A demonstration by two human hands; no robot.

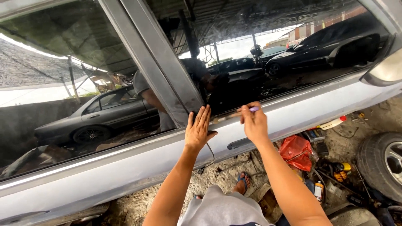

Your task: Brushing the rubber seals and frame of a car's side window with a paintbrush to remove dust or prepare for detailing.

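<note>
Hands at the window sill of a pale silver car door, worked from outside. Landmark: the dark door pillar between the two window panes.

Left hand lies flat and open, fingers together and pointing up, palm pressed on the door skin right at the foot of the pillar; fingertips reach the sill edge. It grips nothing.

Right hand sits just right of the pillar's foot, closed around a thin tool with a pale purple handle. The tool lies along the sill strip at the lower edge of the right-hand glass; its tip is hard to see, probably tucked at the rubber edge near the pillar.

Room: the two hands are near each other but apart. The sill runs free well to the right of the pillar. Door handle sits just below the right wrist.

Around: below and right of the pillar, on gravel, a red plastic bag, scattered tools and cans, a white bottle with red cap, and a loose wheel far right. The person's sandalled foot stands below the hands.
</note>
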